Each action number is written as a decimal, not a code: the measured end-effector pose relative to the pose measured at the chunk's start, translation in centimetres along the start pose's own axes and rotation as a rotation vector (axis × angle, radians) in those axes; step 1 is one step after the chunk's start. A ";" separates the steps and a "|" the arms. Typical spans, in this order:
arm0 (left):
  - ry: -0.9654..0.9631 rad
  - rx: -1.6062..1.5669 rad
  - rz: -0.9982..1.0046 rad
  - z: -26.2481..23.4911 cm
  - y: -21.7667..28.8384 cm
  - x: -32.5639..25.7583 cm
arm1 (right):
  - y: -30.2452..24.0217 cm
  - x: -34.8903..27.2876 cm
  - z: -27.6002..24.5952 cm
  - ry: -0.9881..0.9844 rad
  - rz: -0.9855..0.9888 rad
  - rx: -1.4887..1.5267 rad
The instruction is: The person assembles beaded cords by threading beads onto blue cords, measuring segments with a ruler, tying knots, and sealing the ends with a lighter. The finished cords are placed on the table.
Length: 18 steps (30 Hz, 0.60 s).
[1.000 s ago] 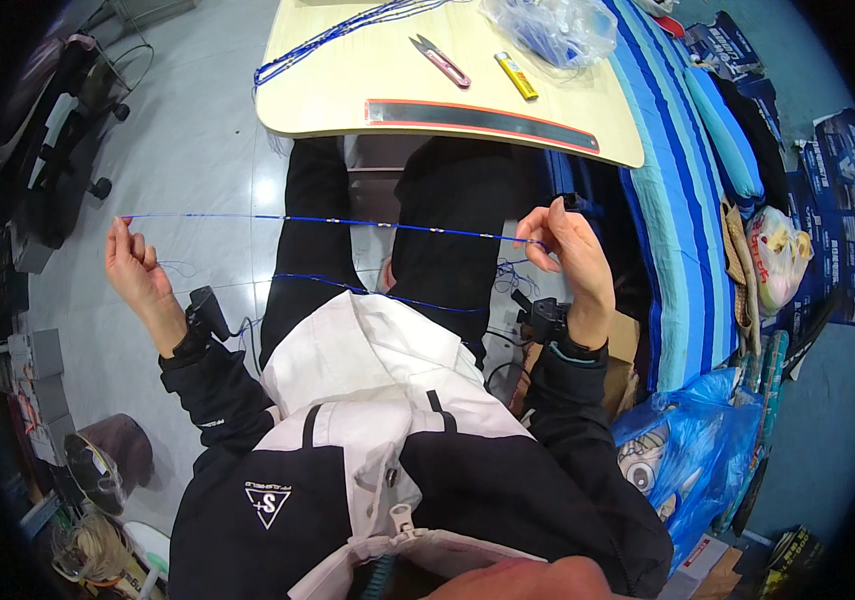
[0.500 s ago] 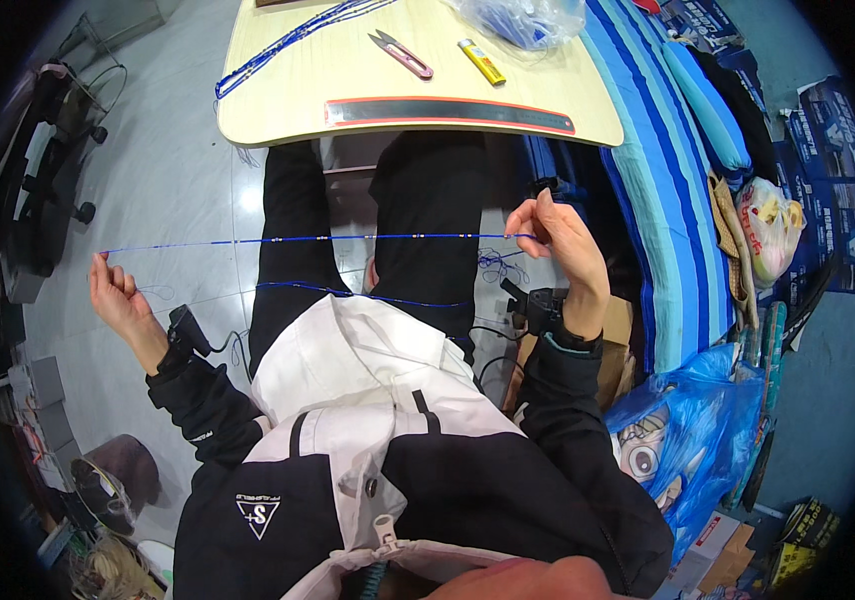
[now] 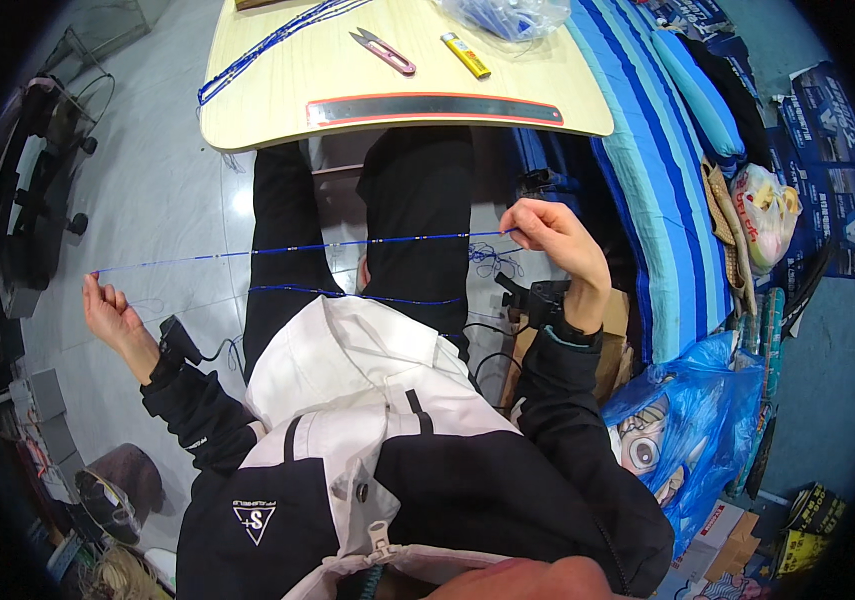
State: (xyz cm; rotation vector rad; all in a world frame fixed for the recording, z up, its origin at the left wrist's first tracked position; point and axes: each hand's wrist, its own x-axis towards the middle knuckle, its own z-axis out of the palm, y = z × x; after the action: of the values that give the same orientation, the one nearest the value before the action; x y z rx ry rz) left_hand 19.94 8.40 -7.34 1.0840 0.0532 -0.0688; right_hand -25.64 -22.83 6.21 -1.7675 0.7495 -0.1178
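A thin blue beaded cord (image 3: 323, 246) is stretched nearly level across my lap, with small pale beads spaced along it. Its left end is pinched between the fingertips of my left hand (image 3: 115, 312). My right hand (image 3: 556, 238) pinches the other end, slightly higher, with fingers curled over. Below it, a second blue strand (image 3: 348, 294) lies across my trousers and white garment. Loose tangled thread (image 3: 493, 260) hangs beneath my right hand.
Ahead stands a pale table (image 3: 278, 85) bearing pink-handled thread snips (image 3: 384, 51), a yellow lighter (image 3: 466, 55), a black ruler (image 3: 435, 108), a bundle of blue cords (image 3: 268, 52) and a clear plastic bag (image 3: 513, 15). Blue striped bedding (image 3: 663, 220) lies right.
My right hand has closed its fingers more tightly, its thumb and forefinger no longer raised. The cord's beads have shifted left, and my left hand sits slightly lower. The whole view has shifted a little.
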 end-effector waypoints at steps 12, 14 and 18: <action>0.023 0.019 -0.003 0.3 0.3 -0.4 | 0.1 -0.4 0.1 0.034 -0.028 -0.081; 0.021 0.018 0.001 0.2 0.2 -0.4 | 0.1 -0.3 0.2 0.037 -0.025 -0.078; 0.017 0.010 0.003 0.0 0.1 -0.3 | 0.1 -0.3 0.2 0.064 -0.026 -0.087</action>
State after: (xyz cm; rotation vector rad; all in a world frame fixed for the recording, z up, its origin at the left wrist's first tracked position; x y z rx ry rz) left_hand 19.69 8.44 -7.22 1.0948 0.0669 -0.0574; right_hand -25.79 -22.53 6.18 -1.8637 0.7879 -0.1615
